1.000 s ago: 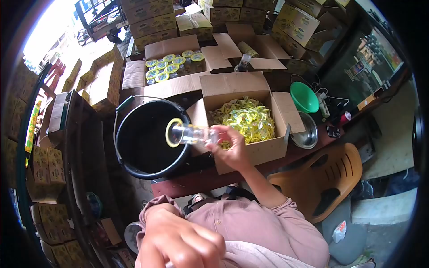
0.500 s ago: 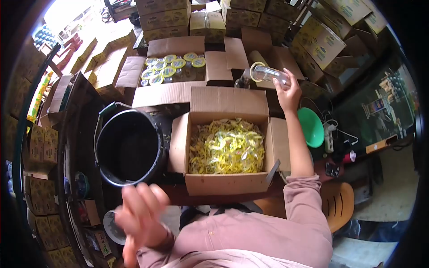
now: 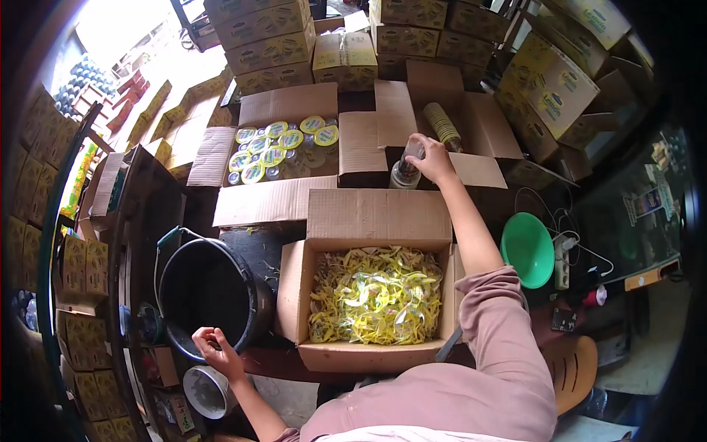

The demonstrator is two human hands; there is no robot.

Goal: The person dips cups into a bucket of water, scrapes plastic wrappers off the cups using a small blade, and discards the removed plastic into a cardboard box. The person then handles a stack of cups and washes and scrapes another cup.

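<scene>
One clear plastic cup is gripped in the right hand, just beyond the open carton — seemingly being placed, which calls for a steady release. The left hand, half-curled and seemingly empty, hovers by the black bucket.

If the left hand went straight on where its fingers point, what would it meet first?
Probably the round black plastic bucket: the left hand overlaps its near rim, fingers towards its mouth. Height above it is unclear.

right arm extended forward, hand closed in a grip; left hand low, fingers curled, elbow bent.
</scene>
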